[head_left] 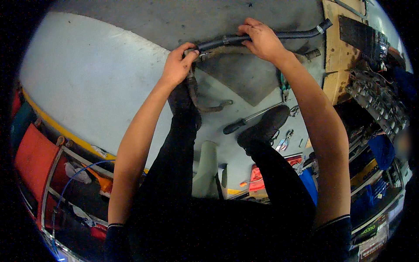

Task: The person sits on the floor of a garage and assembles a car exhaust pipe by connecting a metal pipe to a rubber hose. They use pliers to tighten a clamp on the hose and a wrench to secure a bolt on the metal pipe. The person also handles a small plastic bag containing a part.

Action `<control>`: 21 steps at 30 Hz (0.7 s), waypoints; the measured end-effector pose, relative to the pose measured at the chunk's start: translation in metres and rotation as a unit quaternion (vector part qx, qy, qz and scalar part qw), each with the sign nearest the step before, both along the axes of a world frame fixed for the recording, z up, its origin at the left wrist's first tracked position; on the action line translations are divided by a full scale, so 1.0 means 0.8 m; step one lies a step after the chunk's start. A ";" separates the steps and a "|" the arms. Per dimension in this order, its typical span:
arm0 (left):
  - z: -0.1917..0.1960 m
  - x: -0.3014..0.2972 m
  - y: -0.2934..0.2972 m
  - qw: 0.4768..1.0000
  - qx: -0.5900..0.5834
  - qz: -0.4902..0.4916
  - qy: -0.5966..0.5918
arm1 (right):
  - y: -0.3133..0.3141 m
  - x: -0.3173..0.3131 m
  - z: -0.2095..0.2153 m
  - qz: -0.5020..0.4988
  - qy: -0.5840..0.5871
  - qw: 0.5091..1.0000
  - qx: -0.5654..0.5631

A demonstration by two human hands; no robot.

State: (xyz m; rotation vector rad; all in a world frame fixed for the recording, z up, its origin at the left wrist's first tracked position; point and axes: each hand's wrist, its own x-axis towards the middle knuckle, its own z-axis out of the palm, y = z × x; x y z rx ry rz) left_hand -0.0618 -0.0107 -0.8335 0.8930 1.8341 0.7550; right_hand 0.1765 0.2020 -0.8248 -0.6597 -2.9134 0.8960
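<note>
A long black rubber hose [288, 34] runs across the floor at the top of the view, with a metal clamp near its far right end. My right hand [261, 39] grips the hose near its middle. My left hand [178, 65] is closed around the hose's left end, where a metal fitting sits. A second, curved dark hose [205, 106] lies on the floor just below my left hand. My legs in black trousers and black shoes stretch out below both hands.
A screwdriver with a black handle [244, 121] and pliers [284, 142] lie on the grey concrete floor [235, 83] by my right shoe. A wooden board [336, 56] with a metal engine part [375, 94] is at right. Red metal framing [39, 161] stands at left.
</note>
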 end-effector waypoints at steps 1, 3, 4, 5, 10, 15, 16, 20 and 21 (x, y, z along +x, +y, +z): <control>-0.001 -0.001 0.000 1.000 -0.005 -0.005 0.005 | 0.000 0.000 0.000 -0.003 -0.003 1.000 -0.003; 0.008 0.002 0.005 1.000 -0.010 -0.001 0.001 | -0.001 0.000 0.000 -0.009 -0.010 1.000 -0.010; 0.011 0.004 0.006 1.000 -0.013 0.000 0.000 | -0.001 0.001 0.000 -0.007 -0.029 0.999 -0.014; 0.009 0.003 0.005 1.000 -0.009 0.003 -0.006 | 0.001 -0.001 0.003 -0.004 -0.047 0.999 -0.018; 0.013 0.004 0.006 0.999 -0.012 0.032 -0.014 | 0.000 -0.005 0.010 -0.003 -0.090 0.996 -0.013; 0.012 0.004 0.006 0.999 -0.008 0.041 -0.019 | -0.003 -0.005 0.007 -0.019 -0.034 0.999 -0.018; 0.013 0.005 0.007 0.999 -0.010 0.038 -0.020 | -0.002 -0.003 0.006 -0.020 -0.033 0.999 -0.022; 0.013 0.007 0.004 0.999 -0.008 0.038 0.009 | -0.002 -0.005 0.011 -0.023 -0.043 0.998 -0.037; 0.014 0.006 0.005 0.999 -0.012 0.036 0.006 | -0.002 -0.006 0.012 -0.025 -0.049 0.998 -0.040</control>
